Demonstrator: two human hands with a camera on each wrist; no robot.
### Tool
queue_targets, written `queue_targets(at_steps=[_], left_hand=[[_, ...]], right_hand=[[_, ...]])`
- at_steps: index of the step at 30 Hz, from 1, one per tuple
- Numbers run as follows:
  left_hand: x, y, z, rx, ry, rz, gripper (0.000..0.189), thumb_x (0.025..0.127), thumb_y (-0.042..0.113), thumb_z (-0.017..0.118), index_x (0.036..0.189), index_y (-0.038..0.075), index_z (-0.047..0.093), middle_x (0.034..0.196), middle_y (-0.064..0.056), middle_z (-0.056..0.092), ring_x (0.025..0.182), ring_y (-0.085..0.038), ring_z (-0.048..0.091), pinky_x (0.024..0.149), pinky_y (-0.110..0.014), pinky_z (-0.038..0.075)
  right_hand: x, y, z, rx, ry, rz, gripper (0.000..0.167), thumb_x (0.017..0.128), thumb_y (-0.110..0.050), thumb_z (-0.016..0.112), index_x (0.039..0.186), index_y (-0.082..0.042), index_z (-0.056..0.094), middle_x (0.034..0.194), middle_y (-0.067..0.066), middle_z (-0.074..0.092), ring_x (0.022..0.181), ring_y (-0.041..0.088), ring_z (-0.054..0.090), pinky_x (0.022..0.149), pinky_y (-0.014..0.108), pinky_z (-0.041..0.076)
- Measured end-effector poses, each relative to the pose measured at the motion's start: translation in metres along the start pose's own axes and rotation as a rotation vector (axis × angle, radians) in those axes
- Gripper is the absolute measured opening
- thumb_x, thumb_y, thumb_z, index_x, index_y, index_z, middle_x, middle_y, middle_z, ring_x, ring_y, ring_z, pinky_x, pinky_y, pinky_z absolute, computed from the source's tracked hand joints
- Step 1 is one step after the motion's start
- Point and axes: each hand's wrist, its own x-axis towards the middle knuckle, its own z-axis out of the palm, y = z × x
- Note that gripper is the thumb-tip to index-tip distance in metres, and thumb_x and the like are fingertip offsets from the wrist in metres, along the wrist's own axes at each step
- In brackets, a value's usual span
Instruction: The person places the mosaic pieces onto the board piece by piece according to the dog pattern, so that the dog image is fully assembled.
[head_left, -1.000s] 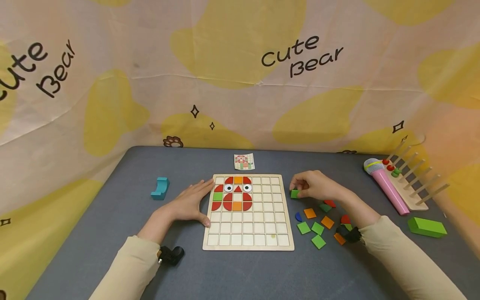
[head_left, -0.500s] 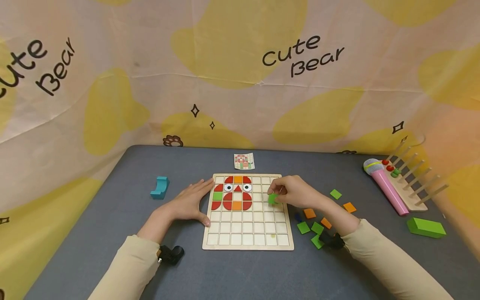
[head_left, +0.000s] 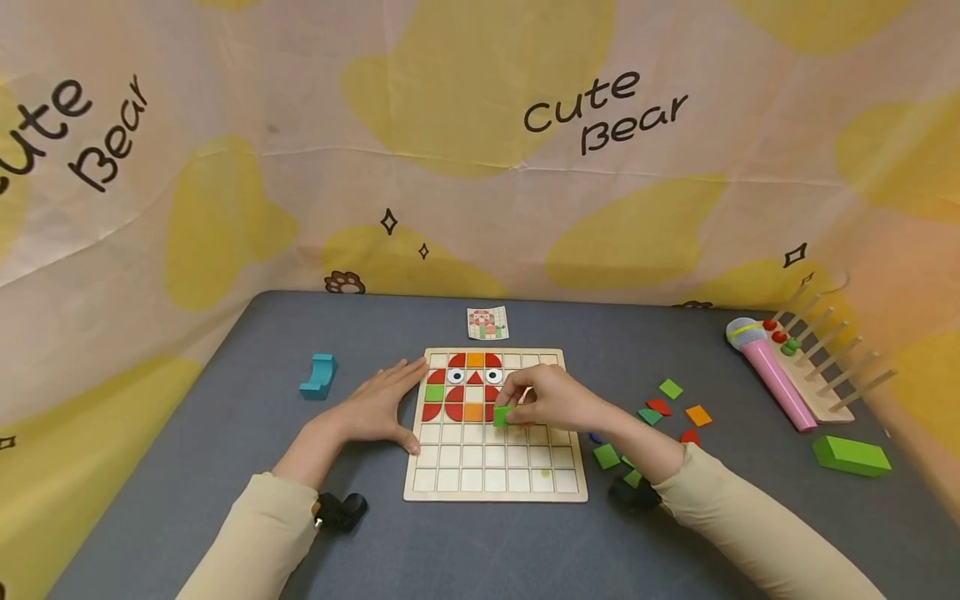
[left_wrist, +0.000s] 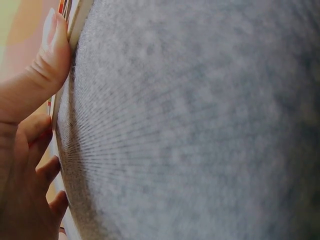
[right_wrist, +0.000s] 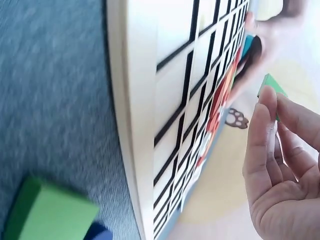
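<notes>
A wooden grid board lies on the table with red, orange and green tiles and two eye tiles set in its upper left cells. My right hand pinches a green square tile between thumb and fingers, over the board near the lower red pieces. In the right wrist view the green tile shows at the fingertips, apart from the board. With fingers spread, my left hand rests along the board's left edge. Its thumb and fingers touch that edge in the left wrist view.
Loose green, orange, red and blue tiles lie right of the board, some behind the right forearm. A picture card lies beyond it. A teal block is at left; a pink microphone, pegged rack and green block at right.
My right hand has carried the green tile leftward from the loose tiles beside the board to over its middle. The left hand has stayed at the board's left edge.
</notes>
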Motion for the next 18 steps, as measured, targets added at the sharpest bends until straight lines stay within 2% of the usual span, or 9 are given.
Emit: queue_targets(at_steps=[6,11,18], left_hand=[[0.0,0.0,-0.001,0.002,-0.003,0.002,0.126,0.059,0.056,0.089,0.157,0.008,0.025,0.167,-0.011,0.02,0.154,-0.04,0.017,0.122,-0.064,0.016],[0.001,0.0,0.0,0.004,-0.002,0.007,0.126,0.059,0.056,0.089,0.157,0.008,0.025,0.167,-0.011,0.02,0.154,-0.04,0.017,0.122,-0.065,0.017],[0.002,0.0,0.0,0.003,-0.009,0.001,0.127,0.058,0.056,0.089,0.157,0.009,0.025,0.167,-0.011,0.02,0.154,-0.041,0.016,0.122,-0.065,0.016]], right_hand=[[0.003,-0.007,0.006,0.014,0.013,0.007,0.008,0.087,-0.009,0.073,0.094,-0.011,0.074,0.087,0.002,0.074,0.073,0.007,0.066,0.07,0.02,0.055],[0.008,-0.012,0.014,-0.002,0.033,0.022,0.007,0.084,-0.007,0.075,0.091,-0.009,0.074,0.086,0.003,0.075,0.073,0.003,0.064,0.07,0.018,0.054],[0.019,-0.02,0.027,-0.076,0.069,0.031,0.008,0.08,-0.004,0.077,0.083,-0.01,0.074,0.078,0.001,0.073,0.069,0.002,0.06,0.068,0.017,0.051]])
